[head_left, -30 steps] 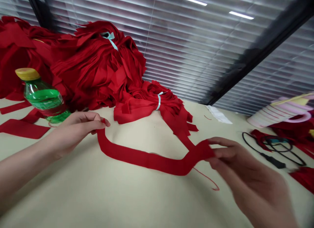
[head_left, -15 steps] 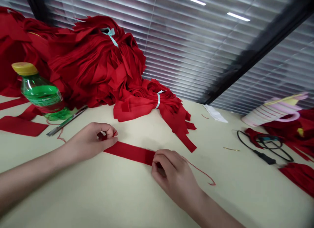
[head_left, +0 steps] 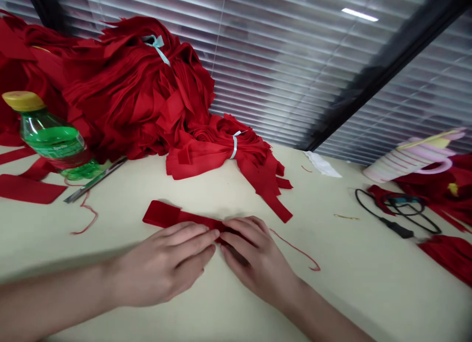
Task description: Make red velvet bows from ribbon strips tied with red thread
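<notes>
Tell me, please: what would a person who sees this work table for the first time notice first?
The large heap of red cloth strips draws the eye first, at the back left of the table, with pale blue ribbon tied around its bundles. At the front centre, the left hand and right hand meet, their fingers on a red strip. At far left stands a green plastic bottle with a yellow cap.

Bright, even indoor light, with two overhead light strips [head_left: 359, 14] showing as glare on the window blinds [head_left: 280, 76]. Shadows are soft, the main one falling on the table [head_left: 368, 288] beside the left hand [head_left: 162, 266]. Slight motion blur on that hand and the right hand [head_left: 258, 263]; wide-angle bending at frame edges, blinds visibly curved.
</notes>
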A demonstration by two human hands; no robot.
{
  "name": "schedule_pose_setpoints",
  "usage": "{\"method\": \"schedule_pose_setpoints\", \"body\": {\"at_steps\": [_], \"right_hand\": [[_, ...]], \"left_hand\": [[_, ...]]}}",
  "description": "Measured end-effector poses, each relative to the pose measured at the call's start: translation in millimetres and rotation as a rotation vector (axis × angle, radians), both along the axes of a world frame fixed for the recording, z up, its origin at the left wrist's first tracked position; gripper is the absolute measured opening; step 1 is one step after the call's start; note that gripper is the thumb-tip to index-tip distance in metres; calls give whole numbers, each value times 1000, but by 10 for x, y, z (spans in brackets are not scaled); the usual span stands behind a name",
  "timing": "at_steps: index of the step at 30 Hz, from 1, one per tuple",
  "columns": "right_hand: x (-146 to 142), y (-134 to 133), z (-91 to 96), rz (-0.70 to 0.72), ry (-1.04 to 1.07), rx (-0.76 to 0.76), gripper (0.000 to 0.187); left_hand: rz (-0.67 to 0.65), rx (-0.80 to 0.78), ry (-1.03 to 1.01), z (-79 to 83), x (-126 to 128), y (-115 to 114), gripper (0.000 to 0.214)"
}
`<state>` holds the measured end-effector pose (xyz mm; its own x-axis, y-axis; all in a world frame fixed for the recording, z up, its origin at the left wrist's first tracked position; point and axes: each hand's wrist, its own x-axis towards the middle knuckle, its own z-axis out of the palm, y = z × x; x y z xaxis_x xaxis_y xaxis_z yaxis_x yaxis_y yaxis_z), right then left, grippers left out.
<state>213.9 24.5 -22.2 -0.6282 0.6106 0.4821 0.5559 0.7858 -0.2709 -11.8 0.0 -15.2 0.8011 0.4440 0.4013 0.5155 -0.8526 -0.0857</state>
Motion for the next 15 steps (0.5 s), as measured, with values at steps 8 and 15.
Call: {"method": "schedule_pose_setpoints", "body": {"at_steps": [8, 15], "right_hand": [[10, 11, -32, -45, -28, -57, 11], [-19, 22, -31, -61, 29, -142, 10]], "left_hand": [[16, -349, 14, 30, 21, 75, 45], [13, -355, 77, 34, 34, 71, 43]]}}
